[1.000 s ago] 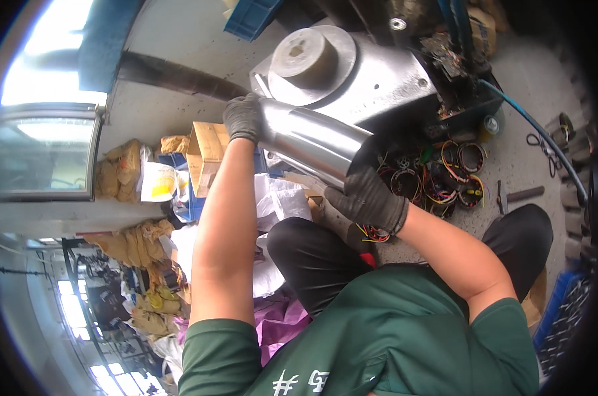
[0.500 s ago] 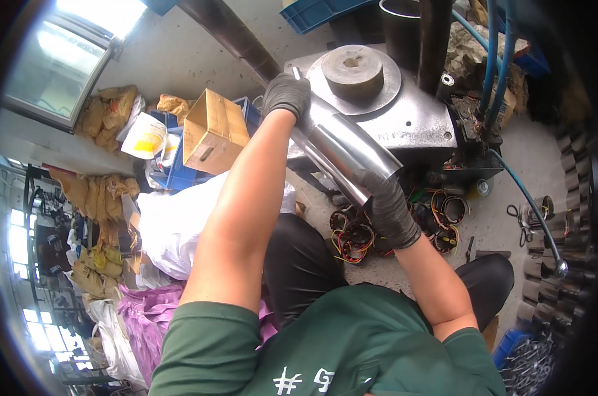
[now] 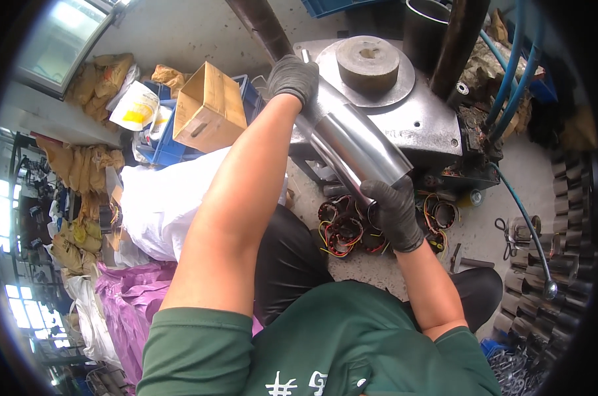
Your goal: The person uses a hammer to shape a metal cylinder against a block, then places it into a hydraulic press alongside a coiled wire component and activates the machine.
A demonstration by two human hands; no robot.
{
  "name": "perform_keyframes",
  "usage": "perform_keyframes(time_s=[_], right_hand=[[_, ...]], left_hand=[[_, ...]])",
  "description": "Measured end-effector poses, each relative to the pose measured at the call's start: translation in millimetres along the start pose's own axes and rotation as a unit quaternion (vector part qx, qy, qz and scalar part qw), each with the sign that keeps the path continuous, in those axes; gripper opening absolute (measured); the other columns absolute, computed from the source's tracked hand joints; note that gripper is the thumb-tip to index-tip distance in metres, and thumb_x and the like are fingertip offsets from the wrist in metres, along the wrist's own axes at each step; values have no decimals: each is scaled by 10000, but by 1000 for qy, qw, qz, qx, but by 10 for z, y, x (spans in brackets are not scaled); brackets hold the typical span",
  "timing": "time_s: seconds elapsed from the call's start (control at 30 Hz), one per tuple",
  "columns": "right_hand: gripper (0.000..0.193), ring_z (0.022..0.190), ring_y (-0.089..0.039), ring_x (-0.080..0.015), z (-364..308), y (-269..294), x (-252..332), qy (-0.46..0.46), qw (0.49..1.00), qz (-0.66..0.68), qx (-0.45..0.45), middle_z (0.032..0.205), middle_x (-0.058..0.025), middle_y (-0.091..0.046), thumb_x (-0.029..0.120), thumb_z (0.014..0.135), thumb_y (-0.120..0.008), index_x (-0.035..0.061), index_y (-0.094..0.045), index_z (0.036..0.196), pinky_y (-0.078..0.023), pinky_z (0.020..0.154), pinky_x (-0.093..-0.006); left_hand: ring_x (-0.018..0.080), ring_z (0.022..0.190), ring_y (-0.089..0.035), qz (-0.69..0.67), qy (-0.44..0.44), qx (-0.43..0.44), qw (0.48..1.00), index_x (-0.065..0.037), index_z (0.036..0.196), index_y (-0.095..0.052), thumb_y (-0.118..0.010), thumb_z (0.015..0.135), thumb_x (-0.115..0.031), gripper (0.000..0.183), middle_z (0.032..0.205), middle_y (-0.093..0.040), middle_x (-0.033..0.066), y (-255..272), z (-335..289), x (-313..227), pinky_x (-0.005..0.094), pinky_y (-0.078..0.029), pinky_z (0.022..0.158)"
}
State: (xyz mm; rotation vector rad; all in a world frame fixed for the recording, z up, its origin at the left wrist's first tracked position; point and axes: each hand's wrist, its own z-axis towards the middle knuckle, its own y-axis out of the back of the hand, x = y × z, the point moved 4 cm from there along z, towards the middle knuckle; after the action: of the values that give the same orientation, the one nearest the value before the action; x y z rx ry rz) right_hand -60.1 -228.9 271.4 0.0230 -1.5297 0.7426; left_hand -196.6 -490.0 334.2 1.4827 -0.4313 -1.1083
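Observation:
A shiny steel sleeve (image 3: 363,140) lies slantwise in front of me, its upper end toward my left hand and its lower end toward my right. Both hands wear dark gloves. My left hand (image 3: 293,80) is closed beside the sleeve's upper end, and the tip of a short metal rod (image 3: 305,56) sticks out above the fist; the fingers hide the rest. With fingers bent round the lower end, my right hand (image 3: 396,212) holds the sleeve near its open rim. Beside the sleeve, a heavy metal machine plate (image 3: 424,129) carries a round stepped disc (image 3: 368,63).
Below the sleeve, wire-wound stator rings (image 3: 344,228) lie on the floor. A cardboard box (image 3: 210,109) sits in a blue crate at left, near a white sack (image 3: 167,204). Dark posts (image 3: 262,26) and blue hoses (image 3: 513,72) rise around the machine. Metal shells (image 3: 569,231) line the right.
The view has shifted a little, so the surroundings sit differently in the picture. My right hand has moved slightly at the sleeve's lower end. The left hand stays closed at the upper end.

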Motion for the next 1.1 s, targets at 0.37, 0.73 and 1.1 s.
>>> perform_keyframes(time_s=[0.37,0.73,1.1], right_hand=[[309,854,-607,-228,636,1564,632,158,882,-403,-188,899,-103,-656,314,1036,-559,31,-683,1020,-468,811,-398],[496,1154,-645,-406,1437,1805,1472,-59,612,-705,-354,1189,-223,-706,488,940,-547,93,-741,1170,-489,1019,-486],[556,1127,-672,-365,1346,1750,1358,-95,607,-709,-348,1169,-193,-719,540,970,-475,73,-733,1126,-488,1019,-450]], left_hand=[[259,998,-712,-661,17,300,687,1,1346,-548,-684,970,-298,499,1180,-693,159,-503,-1066,143,389,-594,902],[417,1266,-588,-830,223,366,356,-6,1463,-370,-595,1027,-227,538,1413,-545,228,-999,-1898,-594,597,-512,1081],[418,1265,-584,-827,298,332,342,-29,1401,-416,-604,999,-185,471,1368,-567,212,-941,-1897,-599,635,-493,1084]])
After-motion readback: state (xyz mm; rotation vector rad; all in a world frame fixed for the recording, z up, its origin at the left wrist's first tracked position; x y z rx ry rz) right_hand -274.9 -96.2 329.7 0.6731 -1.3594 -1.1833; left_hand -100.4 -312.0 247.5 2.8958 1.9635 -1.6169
